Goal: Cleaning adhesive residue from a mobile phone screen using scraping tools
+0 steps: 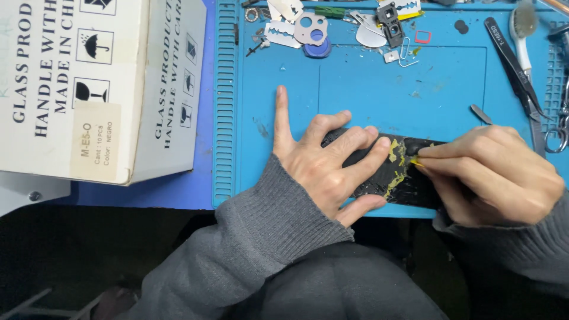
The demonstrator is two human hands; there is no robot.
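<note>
A flat black panel [396, 172] with yellow adhesive residue lies on the blue work mat [355, 89] near its front edge. My left hand [323, 160] presses down on the panel's left part, fingers spread over it. At the panel's right part, my right hand [492, 175] pinches a small yellow strip of residue [416, 161] between thumb and fingertips. Both arms wear grey knit sleeves.
A white cardboard box [95, 83] stands at the left, off the mat. Small metal parts, razor blades [283, 32] and a camera module [390, 21] lie along the mat's far edge. Black tweezers [512, 65], a brush [523, 29] and scissors [557, 130] lie at right.
</note>
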